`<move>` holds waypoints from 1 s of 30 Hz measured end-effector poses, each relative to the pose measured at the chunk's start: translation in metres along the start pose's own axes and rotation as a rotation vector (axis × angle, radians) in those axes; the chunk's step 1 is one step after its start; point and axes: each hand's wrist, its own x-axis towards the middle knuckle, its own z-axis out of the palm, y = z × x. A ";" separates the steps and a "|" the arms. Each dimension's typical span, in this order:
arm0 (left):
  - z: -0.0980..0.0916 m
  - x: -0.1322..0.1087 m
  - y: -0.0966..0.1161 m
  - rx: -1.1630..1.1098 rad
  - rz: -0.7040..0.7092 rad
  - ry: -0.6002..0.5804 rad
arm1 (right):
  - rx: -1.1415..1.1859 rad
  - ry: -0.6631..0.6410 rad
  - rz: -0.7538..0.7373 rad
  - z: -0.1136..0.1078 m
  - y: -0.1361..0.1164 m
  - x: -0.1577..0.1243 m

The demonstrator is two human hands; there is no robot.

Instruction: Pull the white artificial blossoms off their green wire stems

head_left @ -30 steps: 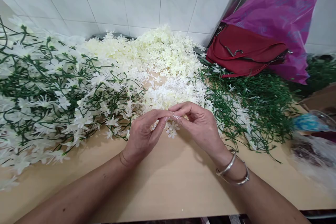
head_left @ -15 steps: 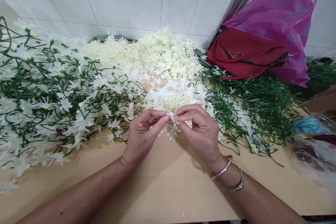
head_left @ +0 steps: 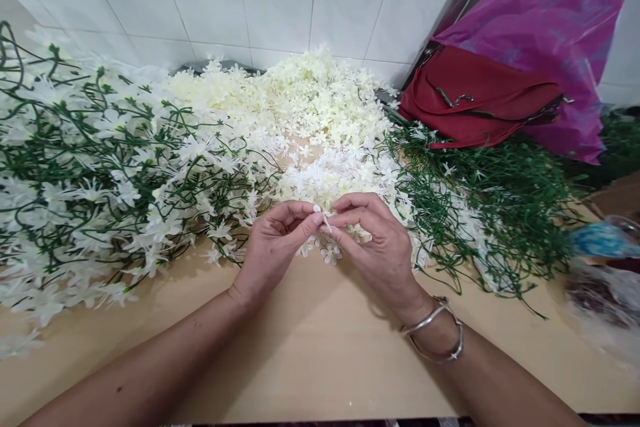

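Note:
Between my fingertips is a small white artificial flower piece [head_left: 318,209] with thin white stamens [head_left: 327,221]. My left hand [head_left: 280,240] pinches the petal part between thumb and forefinger. On the stamens, my right hand [head_left: 377,240] closes its thumb and forefinger, and a bangle [head_left: 435,323] circles that wrist. Just beyond the hands lies a heap of loose white blossoms and stamens [head_left: 340,170]. A few blossoms [head_left: 331,254] rest on the table below my fingers. Part of the held piece is hidden by the fingertips.
White flowers on green stems [head_left: 125,173] pile up at left. Cream blossoms [head_left: 320,93] lie against the tiled wall [head_left: 280,0]. Green stems [head_left: 480,207] spread at right beneath a red handbag [head_left: 480,93] and a purple plastic bag [head_left: 555,33]. A clear bag [head_left: 603,300] sits at the table's right.
The stamens, which were fanned out between my hands, are now gathered under my right fingertips. Both hands stay in nearly the same place; the view has shifted slightly.

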 end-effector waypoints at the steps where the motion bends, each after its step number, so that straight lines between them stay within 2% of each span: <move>1: 0.000 0.000 0.000 0.007 0.003 0.001 | -0.008 -0.006 -0.013 -0.001 0.000 0.000; 5: -0.002 0.002 0.002 0.026 0.032 0.049 | 0.036 -0.008 -0.005 -0.004 -0.001 0.003; 9: -0.004 0.004 0.002 0.022 0.040 0.125 | 0.218 0.021 0.144 -0.003 0.000 0.005; 15: -0.004 0.002 0.002 0.010 0.028 0.097 | 0.367 0.039 0.254 -0.002 0.001 0.004; 17: -0.004 0.002 0.002 -0.004 0.014 0.088 | 0.356 0.033 0.240 -0.003 -0.001 0.006; 23: -0.003 0.002 0.004 -0.002 0.010 0.074 | 0.027 0.034 0.084 -0.009 -0.003 0.009; 27: -0.001 0.000 0.003 0.026 0.009 0.030 | -0.032 -0.043 -0.016 -0.005 -0.003 0.005; 30: 0.001 -0.001 0.002 0.030 0.004 0.007 | -0.072 -0.026 -0.031 -0.002 -0.004 0.004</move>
